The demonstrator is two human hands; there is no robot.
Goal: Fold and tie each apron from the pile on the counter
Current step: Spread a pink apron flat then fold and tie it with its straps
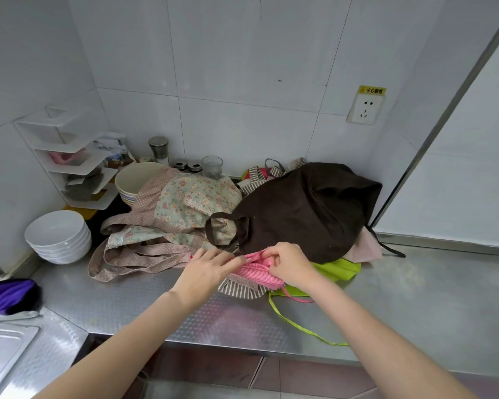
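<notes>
A pile of aprons lies on the steel counter [133,303]. A dark brown apron [308,211] sits on top at the right, a floral and dotted apron [185,205] spreads at the left, and a lime green apron [337,269] pokes out underneath. At the pile's front edge is a pink checked apron [254,272] with a striped frill. My right hand [291,263] grips the pink fabric with curled fingers. My left hand [208,266] pinches the same pink edge from the left.
Stacked white bowls [59,236] stand at the left, and more bowls [136,180], jars and a glass [212,167] at the back wall. A white corner shelf [69,156] is at the far left. A purple cloth [9,295] and a sink [0,352] lie lower left.
</notes>
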